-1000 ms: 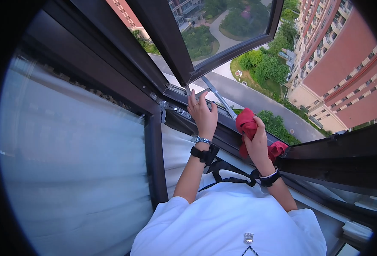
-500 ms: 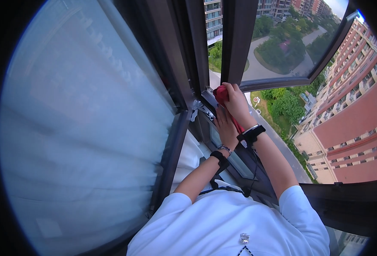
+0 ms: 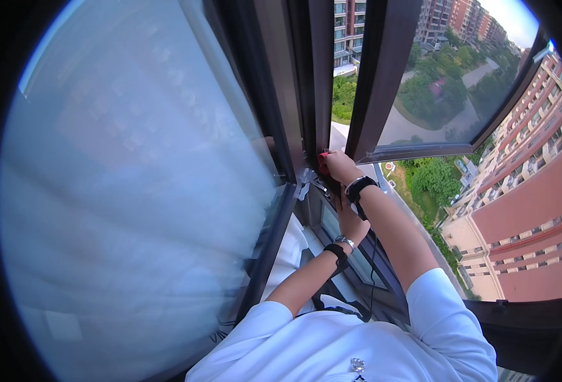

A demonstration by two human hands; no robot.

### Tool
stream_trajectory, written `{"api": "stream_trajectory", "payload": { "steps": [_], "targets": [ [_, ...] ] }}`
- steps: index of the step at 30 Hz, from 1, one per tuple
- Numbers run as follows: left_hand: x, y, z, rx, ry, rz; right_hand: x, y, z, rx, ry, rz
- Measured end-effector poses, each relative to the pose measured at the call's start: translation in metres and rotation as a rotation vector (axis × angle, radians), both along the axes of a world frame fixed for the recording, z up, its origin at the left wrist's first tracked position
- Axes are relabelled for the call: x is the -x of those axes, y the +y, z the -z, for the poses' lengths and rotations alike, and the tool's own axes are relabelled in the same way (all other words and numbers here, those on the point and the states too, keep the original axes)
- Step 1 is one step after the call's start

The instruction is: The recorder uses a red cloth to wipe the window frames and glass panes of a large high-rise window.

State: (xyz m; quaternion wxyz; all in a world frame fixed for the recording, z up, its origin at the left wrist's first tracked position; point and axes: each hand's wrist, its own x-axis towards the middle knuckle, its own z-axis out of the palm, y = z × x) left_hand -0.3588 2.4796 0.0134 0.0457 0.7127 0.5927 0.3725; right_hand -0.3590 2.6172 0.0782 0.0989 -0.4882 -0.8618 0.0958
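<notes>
My right hand (image 3: pixel 343 167) is closed on a red cloth (image 3: pixel 323 163) and presses it into the corner of the dark window frame (image 3: pixel 316 114). Only a small part of the cloth shows past the fingers. Below it, my left hand (image 3: pixel 353 221) rests at the lower frame, close under the right wrist. The right wrist and shadow hide most of its fingers. A metal hinge arm (image 3: pixel 308 183) sits at the corner just left of both hands. Both wrists wear black bands.
An opened window sash (image 3: pixel 449 95) stands outward at the upper right. A large glass pane (image 3: pixel 134 191) with pale curtain behind it fills the left. Beyond the opening, far below, are trees (image 3: pixel 435 178), a road and a red building (image 3: pixel 535 210). A thin black cable (image 3: pixel 374 261) hangs by the right forearm.
My right hand has pushed further into the frame corner with the red cloth, so less cloth shows. My left hand now lies lower, more behind the right wrist. The view has shifted slightly.
</notes>
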Motion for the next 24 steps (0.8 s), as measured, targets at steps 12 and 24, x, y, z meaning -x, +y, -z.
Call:
{"api": "stream_trajectory", "payload": {
  "steps": [12, 24],
  "targets": [
    [0.004, -0.041, -0.013, -0.313, -0.106, 0.138, -0.108, -0.096, -0.031, 0.255, 0.036, 0.168],
    [-0.04, -0.008, -0.073, -0.165, 0.084, 0.352, -0.161, -0.311, -0.061, -0.393, 0.518, 0.734]
  ]
}}
